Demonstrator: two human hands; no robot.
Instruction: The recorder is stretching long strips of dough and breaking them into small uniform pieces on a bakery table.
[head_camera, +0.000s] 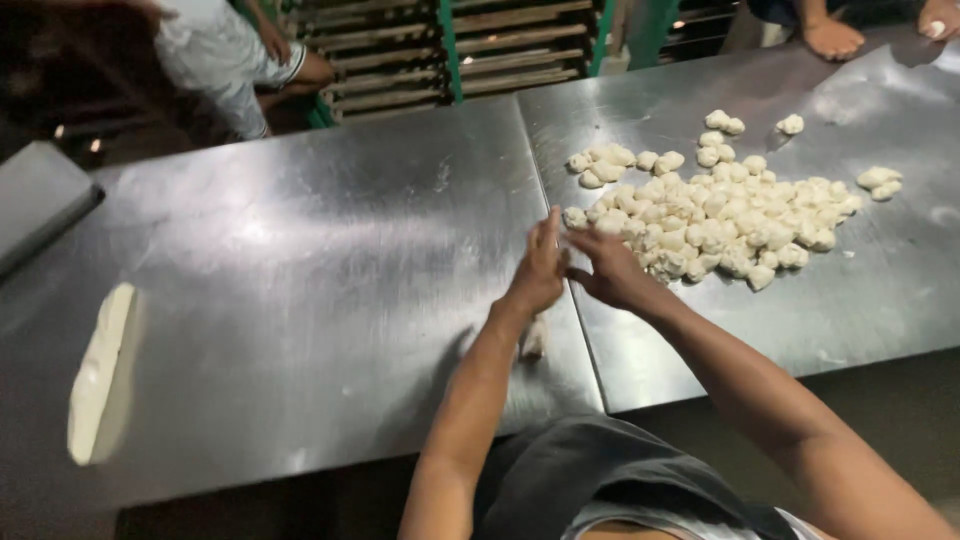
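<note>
My left hand (540, 268) is held edge-on over the seam between two steel tables (300, 250), fingers straight and together. My right hand (608, 270) is just to its right with its fingers spread and pointing at the left palm; I see no dough in either hand. A big pile of small white dough pieces (720, 215) lies right beyond the right hand, and its nearest piece (575, 216) is by my left fingertips. Under my left wrist a small elongated dough piece (535, 336) lies on the table.
A long flattened strip of dough (98, 372) lies at the table's left edge, with a grey tray (40, 200) behind it. Wooden racks (450, 45) stand beyond the table. One person (230, 60) stands at the far left, and another person's hand (832, 38) rests on the far right.
</note>
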